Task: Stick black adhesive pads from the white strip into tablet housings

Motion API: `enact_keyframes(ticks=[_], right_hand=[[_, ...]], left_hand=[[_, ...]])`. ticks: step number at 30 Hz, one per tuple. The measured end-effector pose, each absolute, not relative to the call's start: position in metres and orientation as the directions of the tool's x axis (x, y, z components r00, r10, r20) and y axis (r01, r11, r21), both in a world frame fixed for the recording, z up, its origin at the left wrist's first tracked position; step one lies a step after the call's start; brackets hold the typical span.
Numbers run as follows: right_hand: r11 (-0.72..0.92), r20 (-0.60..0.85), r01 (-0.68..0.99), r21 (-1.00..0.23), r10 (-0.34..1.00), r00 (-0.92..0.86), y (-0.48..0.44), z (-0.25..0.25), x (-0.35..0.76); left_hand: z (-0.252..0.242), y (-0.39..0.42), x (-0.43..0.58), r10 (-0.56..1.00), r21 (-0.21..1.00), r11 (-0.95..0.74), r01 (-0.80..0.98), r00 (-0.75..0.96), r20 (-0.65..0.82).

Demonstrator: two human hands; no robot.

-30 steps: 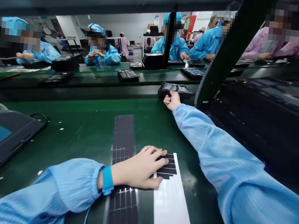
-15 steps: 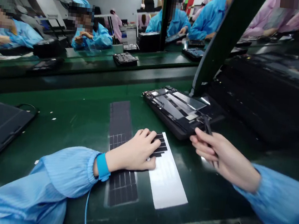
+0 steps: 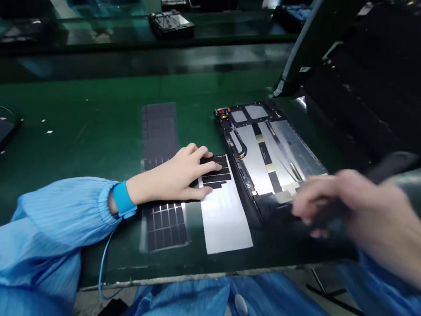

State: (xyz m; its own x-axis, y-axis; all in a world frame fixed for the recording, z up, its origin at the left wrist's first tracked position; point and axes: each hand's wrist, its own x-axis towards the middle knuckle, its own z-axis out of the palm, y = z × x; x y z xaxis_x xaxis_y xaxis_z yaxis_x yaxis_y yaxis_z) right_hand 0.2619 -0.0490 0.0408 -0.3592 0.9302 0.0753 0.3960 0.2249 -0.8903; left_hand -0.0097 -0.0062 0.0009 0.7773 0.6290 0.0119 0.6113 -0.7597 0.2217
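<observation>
While I watch from afar, what is the left hand [image 3: 171,171] doing?

Spread flat, fingertips on black strips [image 3: 214,171] atop a white sheet [image 3: 222,220], lower centre.

And the right hand [image 3: 357,205]?

Blurred at right, curled around a dark tool [image 3: 392,166], just beside the open tablet [image 3: 260,153] on the green surface [image 3: 86,113].

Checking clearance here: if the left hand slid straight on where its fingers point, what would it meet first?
The left hand would probably meet the open tablet housing just past the black strips beneath it; depth is unclear.
</observation>
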Motion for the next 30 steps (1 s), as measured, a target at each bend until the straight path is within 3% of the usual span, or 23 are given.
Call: enact_keyframes(ticks=[4,6,13,17,20,24,27,30], right_hand=[[0.636,0.282,0.386,-0.668,0.696,-0.66,-0.013,0.036,0.216],[0.712,0.307,0.379,-0.591,0.633,-0.711,-0.005,0.027,0.208],[0.726,0.343,0.414,-0.549,0.647,-0.681,-0.002,0.016,0.207],[0.648,0.299,0.384,-0.658,0.692,-0.657,-0.001,0.024,0.209],[0.545,0.348,0.385,-0.745,0.809,-0.473,0.004,0.026,0.213],[0.476,0.445,0.321,-0.819,0.879,-0.169,0.014,0.015,0.213],[0.509,0.486,0.285,-0.812,0.86,-0.153,0.018,0.005,0.21],[0.516,0.485,0.287,-0.807,0.857,-0.175,0.018,0.002,0.208]], left_hand=[[0.005,-0.007,-0.008,0.634,0.19,-0.759,0.622,0.773,0.0],[0.005,-0.007,-0.007,0.642,0.181,-0.753,0.632,0.767,-0.005],[0.003,-0.006,-0.004,0.662,0.153,-0.741,0.653,0.749,0.008],[0.002,-0.008,-0.002,0.677,0.088,-0.735,0.673,0.735,0.036],[0.002,-0.009,0.0,0.668,0.075,-0.744,0.664,0.742,0.055],[0.002,-0.006,0.003,0.695,0.261,-0.715,0.648,0.699,0.169],[-0.002,-0.001,0.008,0.692,0.417,-0.716,0.56,0.651,0.313],[-0.008,0.003,0.013,0.664,0.48,-0.737,0.476,0.643,0.382]])
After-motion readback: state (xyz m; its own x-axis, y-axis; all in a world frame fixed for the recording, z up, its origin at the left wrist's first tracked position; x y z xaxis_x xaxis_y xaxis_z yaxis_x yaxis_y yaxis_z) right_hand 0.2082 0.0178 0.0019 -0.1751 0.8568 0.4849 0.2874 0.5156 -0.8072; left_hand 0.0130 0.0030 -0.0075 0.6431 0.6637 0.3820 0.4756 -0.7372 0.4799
